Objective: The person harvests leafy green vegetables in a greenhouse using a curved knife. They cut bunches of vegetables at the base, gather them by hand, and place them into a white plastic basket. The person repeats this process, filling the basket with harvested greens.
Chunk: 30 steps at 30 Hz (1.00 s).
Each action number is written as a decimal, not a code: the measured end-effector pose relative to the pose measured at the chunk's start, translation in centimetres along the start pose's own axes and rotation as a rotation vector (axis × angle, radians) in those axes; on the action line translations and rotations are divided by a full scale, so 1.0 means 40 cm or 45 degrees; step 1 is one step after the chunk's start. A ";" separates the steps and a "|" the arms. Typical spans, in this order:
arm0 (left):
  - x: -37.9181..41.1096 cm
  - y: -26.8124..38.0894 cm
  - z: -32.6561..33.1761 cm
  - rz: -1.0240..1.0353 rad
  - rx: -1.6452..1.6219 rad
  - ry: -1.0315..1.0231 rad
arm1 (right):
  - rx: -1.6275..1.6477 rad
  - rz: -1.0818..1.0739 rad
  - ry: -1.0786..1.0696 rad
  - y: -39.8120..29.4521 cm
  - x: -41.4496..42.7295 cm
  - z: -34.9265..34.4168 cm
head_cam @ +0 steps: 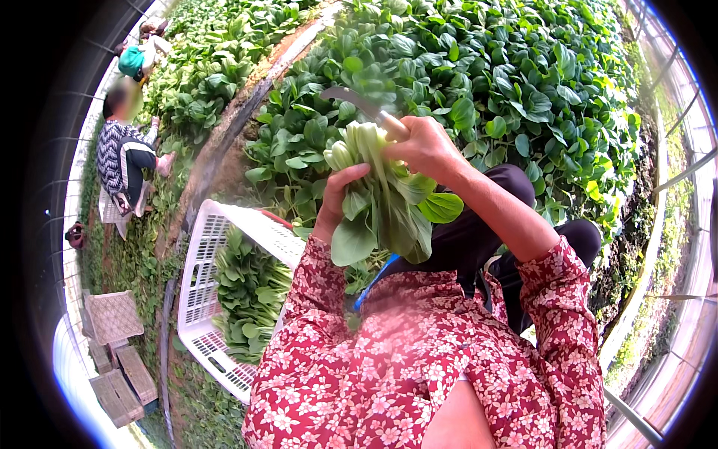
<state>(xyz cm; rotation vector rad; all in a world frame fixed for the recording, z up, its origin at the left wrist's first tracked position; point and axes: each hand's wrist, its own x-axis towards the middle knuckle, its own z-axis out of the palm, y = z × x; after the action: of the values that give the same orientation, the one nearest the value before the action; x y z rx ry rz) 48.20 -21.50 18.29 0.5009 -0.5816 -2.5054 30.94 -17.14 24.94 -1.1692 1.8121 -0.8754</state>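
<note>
My left hand (340,189) is wrapped around a bunch of leafy greens (387,191) that look like bok choy. The pale stem ends point up and away from me, and the broad leaves hang toward my lap. In my right hand (423,145) is a sickle-shaped knife (354,101) with a light handle, its curved blade pointing left above the stems. The fingers of that hand also touch the right side of the bunch. A white plastic crate (199,303) stands at my left, with many cut greens (247,297) lying inside.
Dense growing greens (449,67) spread before me. A dirt strip with a dark hose (224,134) runs along the left. Beyond it a person (120,151) sits on a low crate, and another person (140,56) bends farther off. Stacked crates (120,376) stand at lower left.
</note>
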 end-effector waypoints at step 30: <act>-0.107 -0.023 -0.116 0.116 -0.061 0.011 | -0.371 -0.020 -0.071 0.083 0.073 0.041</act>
<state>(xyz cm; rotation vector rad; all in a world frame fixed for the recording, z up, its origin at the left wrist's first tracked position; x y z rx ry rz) 53.35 -19.79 14.94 0.4564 -0.5283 -2.4236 30.34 -18.97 20.63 -1.3753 1.9310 -0.5934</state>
